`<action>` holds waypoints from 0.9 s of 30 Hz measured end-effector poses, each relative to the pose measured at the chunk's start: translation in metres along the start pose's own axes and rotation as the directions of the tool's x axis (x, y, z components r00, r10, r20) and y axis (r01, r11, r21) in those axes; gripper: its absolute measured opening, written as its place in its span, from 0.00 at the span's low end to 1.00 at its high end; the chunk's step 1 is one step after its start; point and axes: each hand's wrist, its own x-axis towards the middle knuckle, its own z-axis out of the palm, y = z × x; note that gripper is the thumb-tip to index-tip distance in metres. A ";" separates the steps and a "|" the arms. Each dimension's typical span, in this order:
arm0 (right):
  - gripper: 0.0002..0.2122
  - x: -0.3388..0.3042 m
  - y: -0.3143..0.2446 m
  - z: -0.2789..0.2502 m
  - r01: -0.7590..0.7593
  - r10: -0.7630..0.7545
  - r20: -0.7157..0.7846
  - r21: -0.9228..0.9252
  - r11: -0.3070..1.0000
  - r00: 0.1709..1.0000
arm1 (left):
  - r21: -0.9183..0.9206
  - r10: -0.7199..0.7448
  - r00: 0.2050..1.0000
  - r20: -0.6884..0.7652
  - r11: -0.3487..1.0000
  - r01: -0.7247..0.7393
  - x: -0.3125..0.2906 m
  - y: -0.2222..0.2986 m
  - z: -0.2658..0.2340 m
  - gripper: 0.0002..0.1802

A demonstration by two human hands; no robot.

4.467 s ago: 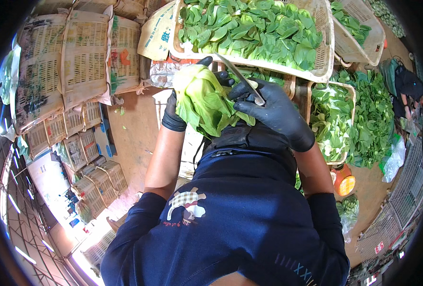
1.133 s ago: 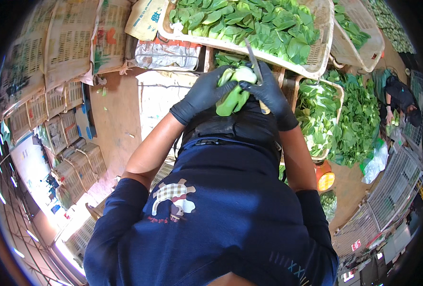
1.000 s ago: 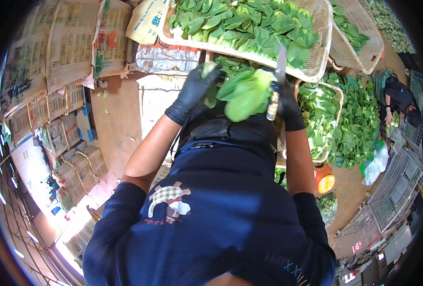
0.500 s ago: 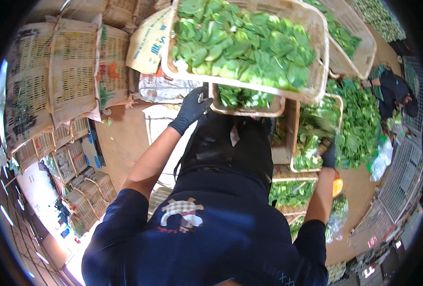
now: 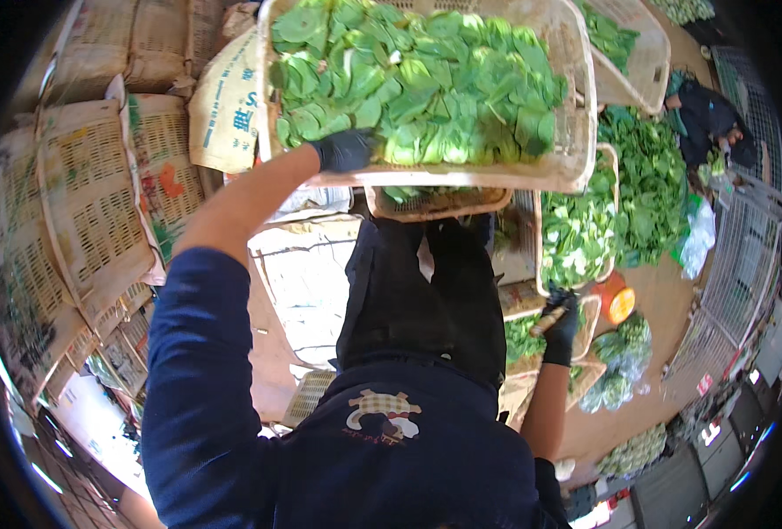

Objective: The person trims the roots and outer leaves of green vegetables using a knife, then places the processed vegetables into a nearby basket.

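A large pale plastic crate (image 5: 585, 132) full of leafy green vegetables (image 5: 426, 88), apparently bok choy, stands before me. My left hand (image 5: 347, 150), in a black glove, reaches over its near rim and touches the greens; its fingertips are hidden among the leaves. Low on the right, my black-gloved right hand (image 5: 560, 326) is closed around a short wooden handle (image 5: 547, 321); whatever the handle belongs to cannot be made out. Just beyond that hand stands a smaller crate of trimmed greens (image 5: 578, 238).
Under the large crate's near edge sits another crate (image 5: 439, 210). Loose leaves (image 5: 651, 185) are heaped at right, near a person in dark clothes (image 5: 712, 123). An orange tub (image 5: 618, 301) and bagged vegetables (image 5: 620, 353) stand on the floor. Stacked crates (image 5: 82, 194) line the left.
My left hand has moved from below the large crate's near edge up onto the greens inside. My right hand has dropped away from the smaller crate, and the greens blurred beside it are gone.
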 end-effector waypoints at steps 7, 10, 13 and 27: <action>0.09 -0.089 0.038 0.117 -0.179 0.091 -0.349 -0.229 0.957 0.933 | 0.025 -0.002 0.999 0.052 1.000 0.000 -0.008 -0.015 0.036 0.11; 0.06 -0.094 0.032 0.127 -0.163 0.082 -0.278 -0.280 0.946 0.957 | 0.199 -0.061 0.980 0.188 0.980 0.023 0.007 -0.013 0.031 0.14; 0.04 -0.085 0.032 0.123 -0.057 -0.027 -0.134 -0.589 0.806 0.991 | 0.184 -0.041 0.979 0.201 0.983 0.004 0.010 -0.014 0.005 0.18; 0.26 -0.028 -0.007 0.273 0.668 -0.219 0.660 -0.567 0.483 0.719 | -0.990 -0.856 0.498 0.139 -0.129 0.054 0.025 0.093 -0.226 0.41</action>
